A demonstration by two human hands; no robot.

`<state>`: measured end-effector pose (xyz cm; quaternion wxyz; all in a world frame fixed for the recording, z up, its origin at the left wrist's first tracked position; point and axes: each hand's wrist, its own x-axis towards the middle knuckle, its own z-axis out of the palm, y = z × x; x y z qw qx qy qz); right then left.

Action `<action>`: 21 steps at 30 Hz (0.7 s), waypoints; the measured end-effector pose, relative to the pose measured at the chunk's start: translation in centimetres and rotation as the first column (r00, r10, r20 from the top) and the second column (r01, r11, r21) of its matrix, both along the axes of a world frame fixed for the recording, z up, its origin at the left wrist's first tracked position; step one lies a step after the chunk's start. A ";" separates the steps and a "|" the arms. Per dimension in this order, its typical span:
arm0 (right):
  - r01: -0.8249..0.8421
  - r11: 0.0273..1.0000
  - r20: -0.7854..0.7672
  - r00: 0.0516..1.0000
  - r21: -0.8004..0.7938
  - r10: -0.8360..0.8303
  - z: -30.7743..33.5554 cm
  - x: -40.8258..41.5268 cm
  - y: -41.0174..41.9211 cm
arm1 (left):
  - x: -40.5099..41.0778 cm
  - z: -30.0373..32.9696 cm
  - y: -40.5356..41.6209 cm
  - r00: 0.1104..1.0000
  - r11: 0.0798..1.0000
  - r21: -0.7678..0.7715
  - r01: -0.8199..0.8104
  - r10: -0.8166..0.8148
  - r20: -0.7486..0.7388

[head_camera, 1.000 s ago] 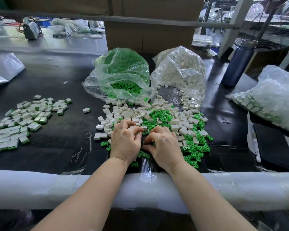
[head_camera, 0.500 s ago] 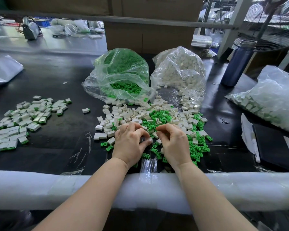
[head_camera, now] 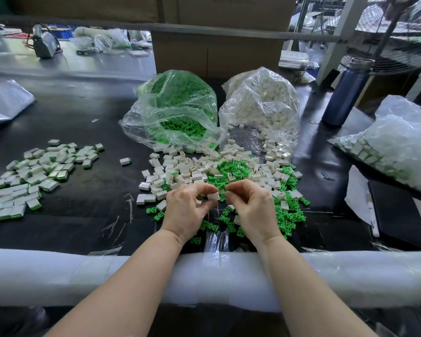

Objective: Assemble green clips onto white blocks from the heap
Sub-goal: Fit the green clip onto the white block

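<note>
A heap of loose white blocks (head_camera: pixel 192 170) mixed with green clips (head_camera: pixel 287 217) lies on the black table in front of me. My left hand (head_camera: pixel 187 210) pinches one white block (head_camera: pixel 213 197) between thumb and fingers, just above the heap's near edge. My right hand (head_camera: pixel 250 207) hovers beside it with fingers curled and fingertips pinched together next to the block; a small green clip (head_camera: pixel 222 192) shows at those fingertips. Both hands meet at the centre.
An open bag of green clips (head_camera: pixel 178 110) and a bag of white blocks (head_camera: pixel 263 105) stand behind the heap. Assembled pieces (head_camera: pixel 32 173) spread at the left. Another filled bag (head_camera: pixel 394 144) and a blue bottle (head_camera: pixel 345 93) are at the right. A padded rail (head_camera: pixel 58 276) runs along the near edge.
Both hands have lifted off the heap and come together, the left now holding a white block up and the right bringing its fingertips to it.
</note>
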<state>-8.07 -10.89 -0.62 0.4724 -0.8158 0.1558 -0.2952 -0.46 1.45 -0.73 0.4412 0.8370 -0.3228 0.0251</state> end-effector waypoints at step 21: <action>-0.078 0.996 -0.069 0.994 0.052 0.081 -0.1 0.1 -0.2 | 0.0 0.3 0.1 0.984 0.992 -0.090 0.086 -0.098 -0.146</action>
